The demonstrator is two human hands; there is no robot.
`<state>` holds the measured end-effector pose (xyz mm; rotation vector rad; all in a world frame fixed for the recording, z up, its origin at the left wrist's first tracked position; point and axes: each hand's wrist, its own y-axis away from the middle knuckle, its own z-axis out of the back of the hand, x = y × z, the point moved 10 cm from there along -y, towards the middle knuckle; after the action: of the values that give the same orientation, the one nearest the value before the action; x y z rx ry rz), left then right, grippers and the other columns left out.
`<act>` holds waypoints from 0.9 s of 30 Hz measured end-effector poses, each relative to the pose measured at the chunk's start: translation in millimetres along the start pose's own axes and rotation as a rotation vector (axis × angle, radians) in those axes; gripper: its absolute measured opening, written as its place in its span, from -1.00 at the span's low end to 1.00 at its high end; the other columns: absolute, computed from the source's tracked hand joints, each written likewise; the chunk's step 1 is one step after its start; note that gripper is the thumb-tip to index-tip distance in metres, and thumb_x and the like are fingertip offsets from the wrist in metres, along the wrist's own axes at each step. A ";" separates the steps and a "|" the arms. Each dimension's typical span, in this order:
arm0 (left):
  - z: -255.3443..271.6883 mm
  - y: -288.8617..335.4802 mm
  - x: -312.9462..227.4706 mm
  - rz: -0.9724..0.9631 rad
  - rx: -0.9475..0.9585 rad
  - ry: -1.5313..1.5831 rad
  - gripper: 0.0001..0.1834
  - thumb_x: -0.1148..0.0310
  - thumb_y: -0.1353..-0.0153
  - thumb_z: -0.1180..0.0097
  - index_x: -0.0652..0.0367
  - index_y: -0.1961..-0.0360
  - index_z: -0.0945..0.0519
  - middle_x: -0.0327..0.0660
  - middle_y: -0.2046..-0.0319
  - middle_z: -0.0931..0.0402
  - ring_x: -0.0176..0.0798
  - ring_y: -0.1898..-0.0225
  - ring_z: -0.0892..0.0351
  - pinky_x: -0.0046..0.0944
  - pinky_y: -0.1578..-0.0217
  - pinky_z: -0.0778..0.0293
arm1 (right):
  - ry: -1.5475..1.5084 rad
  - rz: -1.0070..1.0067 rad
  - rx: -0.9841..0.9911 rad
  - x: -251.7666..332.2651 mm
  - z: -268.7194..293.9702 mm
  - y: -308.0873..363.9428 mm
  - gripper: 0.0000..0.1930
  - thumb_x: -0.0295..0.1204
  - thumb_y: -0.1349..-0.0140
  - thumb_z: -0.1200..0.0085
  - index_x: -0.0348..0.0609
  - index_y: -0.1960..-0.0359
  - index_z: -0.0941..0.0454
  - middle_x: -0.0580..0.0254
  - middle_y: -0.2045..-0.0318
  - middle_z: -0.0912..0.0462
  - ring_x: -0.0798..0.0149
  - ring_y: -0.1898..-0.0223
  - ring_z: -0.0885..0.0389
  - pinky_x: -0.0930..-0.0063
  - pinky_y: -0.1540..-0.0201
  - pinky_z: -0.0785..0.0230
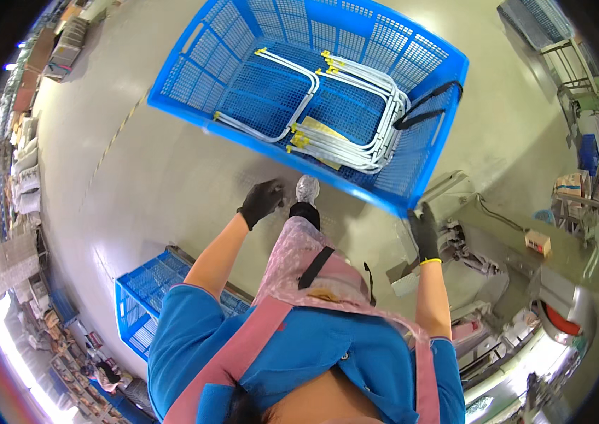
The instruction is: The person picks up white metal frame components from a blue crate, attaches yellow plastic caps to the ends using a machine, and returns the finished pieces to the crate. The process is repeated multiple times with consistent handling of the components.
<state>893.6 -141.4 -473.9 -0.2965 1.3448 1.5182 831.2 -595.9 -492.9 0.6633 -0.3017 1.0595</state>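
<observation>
A large blue plastic crate (285,152) with mesh walls stands in front of me. On its right side lies a stack of bent white U-shaped tubes (384,134) with yellow ends. One separate white tube (311,92) of the same kind rests left of the stack. My left hand (263,201), in a black glove, hangs below the crate's near side with its fingers loosely bent and nothing visible in it. My right hand (425,234), gloved in black with a yellow cuff, has its fingers stretched out by the crate's near right corner; whether they touch it I cannot tell.
A black strap (427,106) hangs over the crate's right end. Another blue crate (145,290) stands behind my left arm. To my right is a machine bench (504,237) with a small box (538,243) on it. Shelves and sacks (27,169) line the left side.
</observation>
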 end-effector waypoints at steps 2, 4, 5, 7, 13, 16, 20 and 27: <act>11.6 -78.2 -23.3 -0.087 -0.036 -0.014 -0.66 0.26 -0.11 -0.01 0.25 0.15 -0.54 -0.04 0.55 -0.57 -0.14 0.52 -0.59 -0.17 0.42 -0.48 | 0.003 -0.129 -0.074 -7.0 11.5 -51.1 -0.26 -0.04 -0.12 -0.11 -0.35 -0.20 -0.24 -0.25 -0.13 -0.37 -0.12 -0.17 -0.34 0.19 -0.20 -0.18; 11.2 -163.4 -28.7 -0.151 -0.025 -0.133 -0.66 0.25 -0.12 -0.02 0.23 0.13 -0.54 -0.02 0.47 -0.59 -0.13 0.45 -0.61 -0.16 0.39 -0.50 | -0.050 -0.240 -0.097 -14.8 11.8 -98.4 -0.22 -0.04 -0.13 -0.10 -0.41 -0.21 -0.19 -0.32 -0.14 -0.33 -0.15 -0.19 -0.31 0.19 -0.21 -0.17; 6.6 -207.2 -24.7 -0.177 0.015 -0.235 -0.66 0.26 -0.14 -0.03 0.22 0.10 -0.53 -0.04 0.42 -0.60 -0.18 0.42 -0.62 -0.19 0.39 -0.51 | 0.053 -0.254 -0.049 -15.5 11.1 -124.6 -0.33 -0.09 -0.16 -0.07 -0.40 -0.15 -0.28 -0.27 -0.08 -0.41 -0.13 -0.10 -0.41 0.18 -0.12 -0.25; 2.4 -280.6 -12.9 -0.312 -0.018 -0.396 -0.65 0.20 -0.12 -0.02 0.14 0.11 -0.54 0.01 0.35 -0.59 0.01 0.33 -0.61 -0.07 0.27 -0.50 | -0.154 -0.306 0.014 -17.7 -4.5 -162.2 -0.48 -0.20 -0.18 -0.07 -0.39 -0.04 -0.39 -0.15 0.07 -0.54 -0.02 0.06 -0.51 0.19 0.02 -0.33; -5.1 -436.9 154.8 0.268 0.071 -0.836 -0.69 0.22 -0.09 0.01 0.04 0.14 -0.56 -0.08 0.18 -0.58 -0.04 0.14 -0.58 -0.04 0.13 -0.49 | -0.171 -0.433 -0.280 -23.1 8.7 -159.7 -0.67 -0.38 -0.16 -0.14 -0.35 0.10 -0.48 0.09 0.26 -0.60 0.20 0.28 -0.53 0.31 0.18 -0.38; -19.4 -467.1 225.4 0.418 0.015 -1.035 -0.70 0.22 -0.19 0.06 0.04 0.08 -0.49 -0.09 0.18 -0.59 -0.07 0.10 -0.59 -0.03 0.16 -0.51 | -0.305 -0.514 -0.292 -25.6 6.3 -152.1 -0.65 -0.36 -0.16 -0.17 -0.33 0.08 -0.49 0.08 0.23 -0.61 0.23 0.29 -0.54 0.32 0.18 -0.39; -16.2 -495.8 330.3 0.505 -0.071 -0.907 -0.47 0.18 -0.12 -0.03 0.04 -0.14 -0.36 0.04 0.06 -0.50 0.05 0.02 -0.51 0.04 0.06 -0.45 | -0.255 -0.613 -0.387 -24.3 12.3 -149.8 -0.70 -0.43 -0.15 -0.18 -0.30 0.11 -0.50 0.14 0.23 -0.62 0.32 0.27 -0.55 0.41 0.19 -0.40; -7.1 -519.7 363.2 0.311 -0.206 -1.037 -0.56 0.14 -0.10 -0.07 0.07 0.00 -0.47 0.00 0.16 -0.54 0.13 0.13 -0.55 0.07 0.12 -0.46 | -0.249 -0.668 -0.431 -30.4 18.3 -133.0 -0.75 -0.50 -0.14 -0.16 -0.30 0.15 -0.51 0.22 0.24 -0.59 0.35 0.26 -0.52 0.44 0.16 -0.37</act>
<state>1147.9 -46.2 -1046.9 0.5500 0.4111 1.6872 935.0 -671.6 -542.3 0.4505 -0.4666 0.2553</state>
